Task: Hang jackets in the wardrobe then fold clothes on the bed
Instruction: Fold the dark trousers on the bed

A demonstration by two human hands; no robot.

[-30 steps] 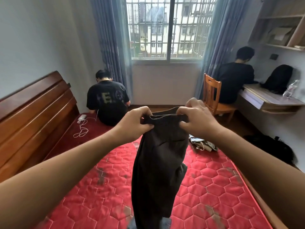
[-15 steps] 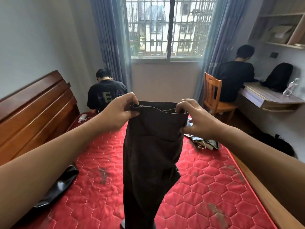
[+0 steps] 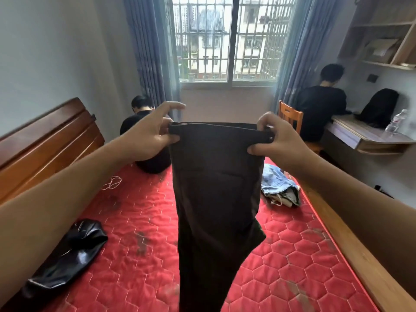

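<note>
Both grips are closed on a pair of dark trousers (image 3: pixel 216 188). The left hand (image 3: pixel 148 136) pinches one end of the waistband between thumb and fingers, its forefinger lifted clear, and the right hand (image 3: pixel 276 140) pinches the other end with curled fingers. The waistband is stretched flat between them, and the trousers hang straight down in the air above the bed (image 3: pixel 139 203), their legs running out of the bottom of the frame.

The bed's red quilted mattress shows dark smudges. A shiny black garment (image 3: pixel 67 255) lies crumpled near its left edge, a heap of pale jeans (image 3: pixel 279 185) sits by the right edge, and a white cable (image 3: pixel 112 183) coils near the wooden headboard (image 3: pixel 45 140). A seated person (image 3: pixel 144 122) in black is at the far end of the bed, back to the camera.

To the right, a second person (image 3: pixel 322 109) in black sits on a wooden chair (image 3: pixel 290 115) at a wall-mounted surface (image 3: pixel 369 136) carrying a black backpack (image 3: pixel 380 106) and a clear water bottle (image 3: pixel 396 121). Open wooden shelves (image 3: pixel 382 41) hang above it. A barred window (image 3: pixel 227 39) flanked by grey-blue curtains (image 3: pixel 153 52) fills the far wall, with apartment blocks beyond.
</note>
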